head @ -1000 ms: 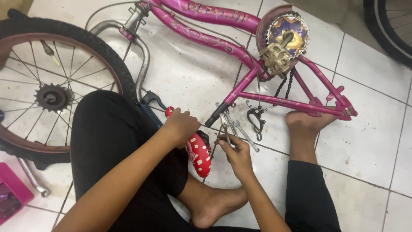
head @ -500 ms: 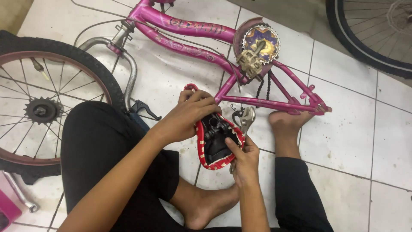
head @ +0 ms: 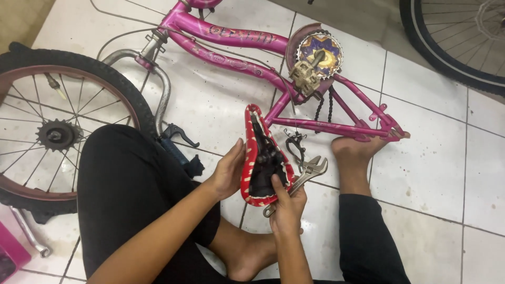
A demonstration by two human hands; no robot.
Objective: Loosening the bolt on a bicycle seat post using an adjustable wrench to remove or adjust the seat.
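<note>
A red bicycle saddle with white spots (head: 263, 158) is turned underside up, its black base facing me. My left hand (head: 227, 171) grips its left edge. My right hand (head: 286, 205) supports its lower end, thumb on the black base, and also holds an adjustable wrench (head: 302, 179) whose jaw points up and to the right. The saddle hangs above the white tiled floor, just below the seat tube end of a pink bicycle frame (head: 236, 47) that lies on its side.
The frame's chainring and pedal (head: 315, 63) lie beyond the saddle. A detached spoked wheel (head: 58, 131) is at left, another tyre (head: 447, 47) at top right. A black brake part (head: 295, 144) lies by my right foot (head: 357, 150), a brake lever (head: 176, 134) by my left knee.
Both hands have lifted the saddle off the floor and turned it over, so its black underside now faces up. The wrench stays in my right hand. The view has shifted closer.
</note>
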